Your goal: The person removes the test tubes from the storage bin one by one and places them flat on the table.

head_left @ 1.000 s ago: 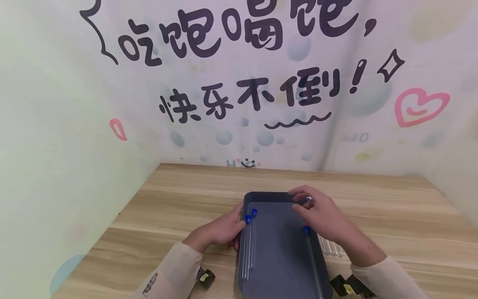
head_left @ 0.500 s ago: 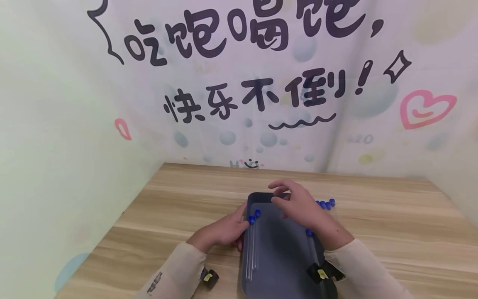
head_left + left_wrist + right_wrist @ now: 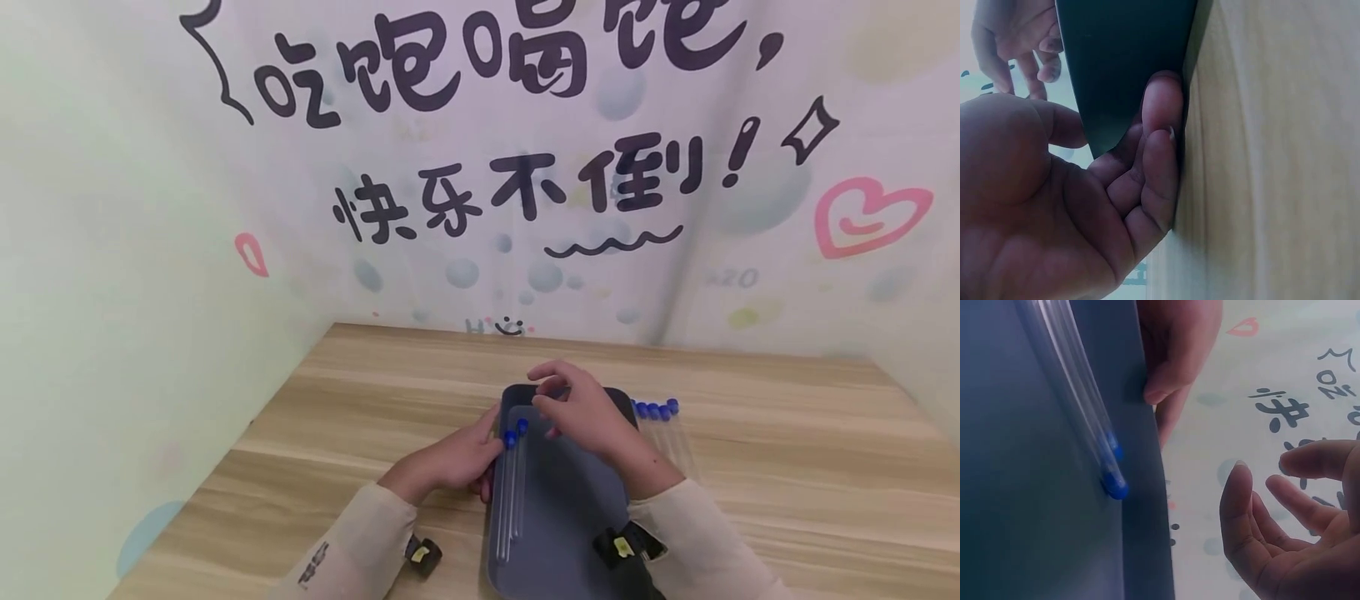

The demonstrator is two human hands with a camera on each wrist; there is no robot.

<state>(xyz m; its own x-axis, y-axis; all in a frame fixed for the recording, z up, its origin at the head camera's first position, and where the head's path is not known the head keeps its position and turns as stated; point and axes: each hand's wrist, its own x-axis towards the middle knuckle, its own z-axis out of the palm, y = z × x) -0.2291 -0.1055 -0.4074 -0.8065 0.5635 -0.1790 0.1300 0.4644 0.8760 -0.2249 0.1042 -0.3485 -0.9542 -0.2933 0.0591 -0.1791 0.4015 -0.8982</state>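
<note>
A dark grey-blue tray (image 3: pixel 558 508) lies on the table, and my left hand (image 3: pixel 453 457) grips its left wall. In the left wrist view the fingers (image 3: pixel 1160 165) curl against the outside of the tray (image 3: pixel 1125 56), while the thumb reaches its rim. Inside, along the left wall, lie two clear tubes with blue caps (image 3: pixel 510 500), side by side; the right wrist view shows these tubes (image 3: pixel 1079 394) closely. Over the far part of the tray hovers my right hand (image 3: pixel 581 412), fingers loosely bent, holding nothing. Its forearm covers the tray's right side.
Several more blue-capped clear tubes (image 3: pixel 675 437) lie in a row on the wood-grain table (image 3: pixel 795 467), just right of the tray. A white printed cloth (image 3: pixel 420 283) hangs behind the table.
My right hand has moved left, from the tray's right edge to above its far middle. The forearm now hides the tube seen earlier inside the tray's right side. The left hand keeps its grip.
</note>
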